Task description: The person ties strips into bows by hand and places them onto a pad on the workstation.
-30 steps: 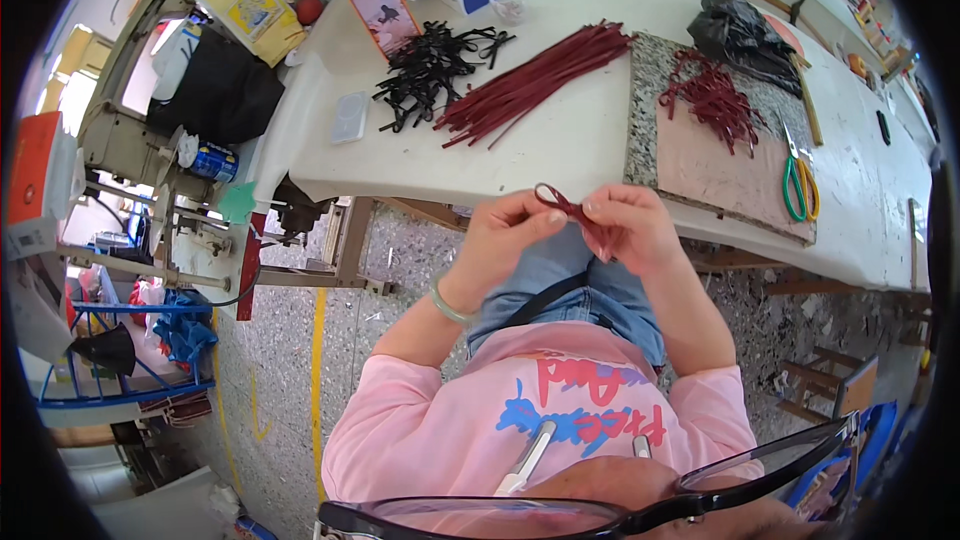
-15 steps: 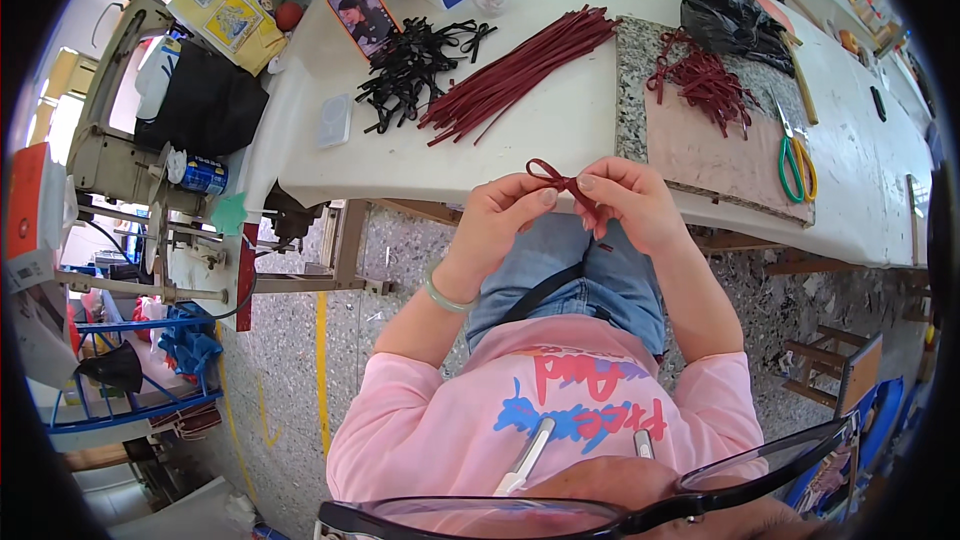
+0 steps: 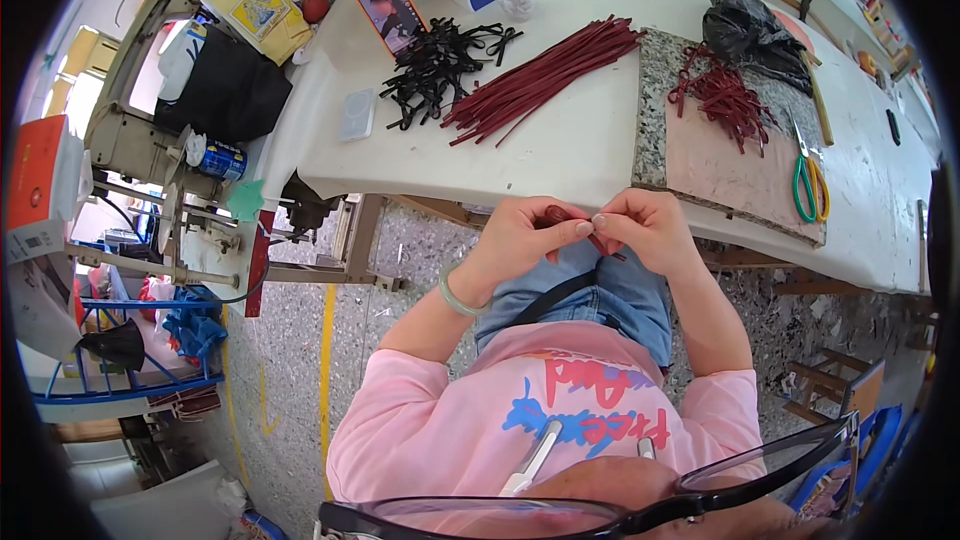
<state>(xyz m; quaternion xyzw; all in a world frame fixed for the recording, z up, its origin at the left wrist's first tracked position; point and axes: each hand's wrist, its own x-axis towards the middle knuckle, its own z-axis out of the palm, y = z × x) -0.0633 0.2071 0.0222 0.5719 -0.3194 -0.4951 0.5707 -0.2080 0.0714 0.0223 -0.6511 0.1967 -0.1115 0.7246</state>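
Just in front of the table's near edge, above my lap, both hands pinch a dark red cord bow (image 3: 568,213). My left hand (image 3: 520,238) has thumb and forefinger closed on its looped part, and the loop shows between the fingers. My right hand (image 3: 650,230) meets it fingertip to fingertip, pinching the cord close to the knot; the knot itself is mostly covered. Short dark red ends show below the fingers. On the table beyond lie a long bundle of dark red cords (image 3: 545,78), a heap of black bows (image 3: 438,70) and a heap of dark red bows (image 3: 722,98).
The red bows lie on a stone slab (image 3: 652,140) beside green-and-yellow-handled scissors (image 3: 808,185) and a black plastic bag (image 3: 755,35). A phone (image 3: 390,12) leans behind the black bows, near a small whitish square case (image 3: 357,115). A sewing machine (image 3: 130,70) stands at left.
The view has shifted slightly, so the table sits further right and lower. The bow's loop, which stood up above my fingers, is now folded down within my left fingers; my fingertips are closer together.
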